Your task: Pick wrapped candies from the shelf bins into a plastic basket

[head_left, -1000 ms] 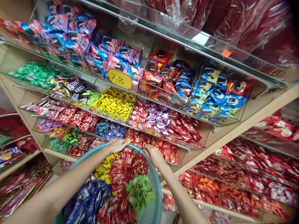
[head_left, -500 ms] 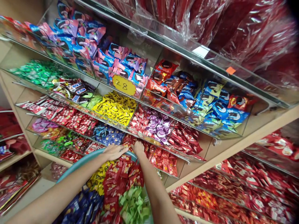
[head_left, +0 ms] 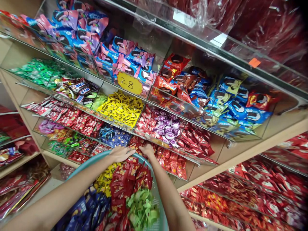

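My left hand [head_left: 122,154] reaches over the far rim of a teal plastic basket [head_left: 161,205], palm down with its fingers stretched toward red packets [head_left: 138,143] in a low shelf compartment. Close beside it, my right hand [head_left: 147,150] is at the same compartment; most of its fingers are hidden, so I cannot see whether it holds anything. Inside the basket lie dark red packets [head_left: 124,178], yellow-wrapped sweets [head_left: 104,181], dark blue packets [head_left: 88,208] and light green sweets [head_left: 142,208].
Clear-fronted shelves rise ahead, with yellow sweets [head_left: 121,109], purple-wrapped sweets [head_left: 168,126] and blue-pink biscuit packs [head_left: 136,61]. A yellow price tag [head_left: 130,82] marks one shelf edge. More red packets [head_left: 260,179] fill racks at the right.
The view has shifted slightly, and more of the basket's right side shows. Both hands stay at the compartment of red packets, with little visible movement against the shelf.
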Available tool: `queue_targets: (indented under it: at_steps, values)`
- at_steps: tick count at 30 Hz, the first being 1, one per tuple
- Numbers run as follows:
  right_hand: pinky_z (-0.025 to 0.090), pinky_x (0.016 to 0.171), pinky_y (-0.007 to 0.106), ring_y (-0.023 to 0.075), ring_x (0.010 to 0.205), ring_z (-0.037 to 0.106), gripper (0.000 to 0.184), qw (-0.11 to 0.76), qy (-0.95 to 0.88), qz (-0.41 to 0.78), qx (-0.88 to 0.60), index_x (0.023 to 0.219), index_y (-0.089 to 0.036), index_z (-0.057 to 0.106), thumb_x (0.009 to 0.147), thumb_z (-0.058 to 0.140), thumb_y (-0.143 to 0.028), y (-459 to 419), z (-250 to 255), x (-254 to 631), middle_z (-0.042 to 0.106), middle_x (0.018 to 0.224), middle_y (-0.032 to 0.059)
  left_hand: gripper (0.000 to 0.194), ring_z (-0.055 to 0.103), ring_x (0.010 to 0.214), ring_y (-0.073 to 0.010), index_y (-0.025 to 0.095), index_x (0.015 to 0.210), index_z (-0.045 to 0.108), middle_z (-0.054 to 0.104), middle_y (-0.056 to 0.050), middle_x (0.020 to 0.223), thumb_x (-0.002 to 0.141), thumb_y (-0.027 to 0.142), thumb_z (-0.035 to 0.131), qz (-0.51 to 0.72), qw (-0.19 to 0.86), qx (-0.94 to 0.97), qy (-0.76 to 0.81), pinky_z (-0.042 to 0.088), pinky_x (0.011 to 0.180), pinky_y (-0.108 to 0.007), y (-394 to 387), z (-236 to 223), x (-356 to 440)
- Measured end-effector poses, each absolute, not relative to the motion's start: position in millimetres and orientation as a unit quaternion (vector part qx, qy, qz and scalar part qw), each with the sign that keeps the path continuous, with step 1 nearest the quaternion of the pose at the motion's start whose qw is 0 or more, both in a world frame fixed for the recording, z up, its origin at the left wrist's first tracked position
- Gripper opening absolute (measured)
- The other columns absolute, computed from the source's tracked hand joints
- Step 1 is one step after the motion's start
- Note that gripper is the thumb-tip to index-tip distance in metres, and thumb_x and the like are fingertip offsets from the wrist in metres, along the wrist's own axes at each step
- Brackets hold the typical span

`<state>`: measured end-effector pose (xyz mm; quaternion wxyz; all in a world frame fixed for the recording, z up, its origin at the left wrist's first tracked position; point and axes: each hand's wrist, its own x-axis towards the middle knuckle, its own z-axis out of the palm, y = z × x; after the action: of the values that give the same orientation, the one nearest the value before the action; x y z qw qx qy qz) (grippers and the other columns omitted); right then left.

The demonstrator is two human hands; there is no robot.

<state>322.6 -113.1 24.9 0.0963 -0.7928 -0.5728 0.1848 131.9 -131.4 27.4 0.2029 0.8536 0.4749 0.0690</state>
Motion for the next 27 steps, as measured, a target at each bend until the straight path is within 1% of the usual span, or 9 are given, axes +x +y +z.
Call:
queue_targets:
  at_steps: [2, 3, 7, 10, 14, 19, 23, 27]
  values:
    - [0.042, 0.055, 0.023, 0.0202, 0.072, 0.063, 0.028, 0.14, -0.572, 0.201, -0.783, 0.059, -0.019, 0.054, 0.07, 0.055, -0.046, -120.4, 29.6, 331.6, 0.065, 0.07, 0.0063, 0.073, 0.055, 0.101, -0.0304, 0.031, 0.106, 0.061, 0.061, -0.004, 0.111, 0.079, 0.072, 0.007, 0.066, 0.204, 0.853, 0.475, 0.039, 0.087, -0.044, -130.8, 26.5, 131.7]
    - [0.041, 0.052, 0.022, 0.0185, 0.068, 0.062, 0.028, 0.162, -0.571, 0.21, -0.777, 0.057, -0.02, 0.051, 0.069, 0.056, -0.044, -125.2, 32.6, 336.0, 0.064, 0.065, 0.0041, 0.074, 0.055, 0.102, -0.0306, 0.032, 0.108, 0.06, 0.061, -0.004, 0.112, 0.078, 0.073, 0.007, 0.064, 0.206, 0.853, 0.476, 0.038, 0.087, -0.044, -130.6, 26.2, 131.8]
    - [0.036, 0.046, 0.019, 0.0126, 0.056, 0.056, 0.024, 0.237, -0.557, 0.252, -0.755, 0.06, -0.02, 0.044, 0.069, 0.054, -0.04, -153.4, 47.2, 347.3, 0.058, 0.057, -0.0007, 0.078, 0.055, 0.101, -0.0321, 0.03, 0.109, 0.061, 0.062, -0.007, 0.109, 0.075, 0.075, 0.006, 0.057, 0.214, 0.843, 0.49, 0.038, 0.087, -0.044, -130.8, 25.7, 133.2]
    - [0.036, 0.043, 0.018, 0.01, 0.048, 0.052, 0.021, 0.26, -0.551, 0.309, -0.731, 0.063, -0.02, 0.043, 0.07, 0.053, -0.038, -181.1, 59.0, 345.8, 0.057, 0.052, -0.0021, 0.08, 0.056, 0.099, -0.0328, 0.03, 0.109, 0.061, 0.062, -0.007, 0.108, 0.075, 0.076, 0.005, 0.06, 0.216, 0.84, 0.494, 0.039, 0.086, -0.045, -131.7, 26.0, 134.2]
    - [0.039, 0.044, 0.017, 0.0094, 0.046, 0.053, 0.023, 0.255, -0.544, 0.384, -0.702, 0.06, -0.02, 0.042, 0.068, 0.058, -0.034, -213.5, 71.2, 335.1, 0.056, 0.047, -0.0025, 0.079, 0.055, 0.102, -0.032, 0.031, 0.111, 0.059, 0.062, -0.006, 0.11, 0.075, 0.075, 0.005, 0.065, 0.214, 0.843, 0.489, 0.038, 0.088, -0.045, -133.0, 27.4, 134.6]
    - [0.046, 0.044, 0.019, 0.0108, 0.045, 0.057, 0.021, 0.217, -0.504, 0.464, -0.695, 0.061, -0.019, 0.047, 0.072, 0.055, -0.035, -227.7, 78.4, 320.4, 0.06, 0.048, 0.0011, 0.077, 0.054, 0.103, -0.0305, 0.031, 0.11, 0.059, 0.061, -0.005, 0.112, 0.076, 0.075, 0.006, 0.061, 0.214, 0.844, 0.488, 0.038, 0.088, -0.044, -133.9, 28.8, 133.9]
    - [0.049, 0.046, 0.021, 0.0133, 0.049, 0.061, 0.024, 0.199, -0.477, 0.477, -0.711, 0.063, -0.018, 0.047, 0.073, 0.057, -0.038, -222.3, 80.6, 312.9, 0.059, 0.049, 0.002, 0.078, 0.053, 0.105, -0.0305, 0.03, 0.113, 0.059, 0.059, -0.005, 0.116, 0.075, 0.075, 0.007, 0.055, 0.22, 0.843, 0.488, 0.037, 0.089, -0.042, -133.9, 29.5, 133.9]
    - [0.05, 0.045, 0.024, 0.0175, 0.05, 0.063, 0.024, 0.179, -0.475, 0.461, -0.728, 0.065, -0.019, 0.046, 0.071, 0.059, -0.039, -211.8, 77.8, 308.7, 0.058, 0.045, 0.0017, 0.077, 0.053, 0.106, -0.0297, 0.032, 0.114, 0.057, 0.058, -0.004, 0.118, 0.076, 0.075, 0.007, 0.051, 0.221, 0.844, 0.486, 0.036, 0.091, -0.042, -133.9, 30.2, 134.2]
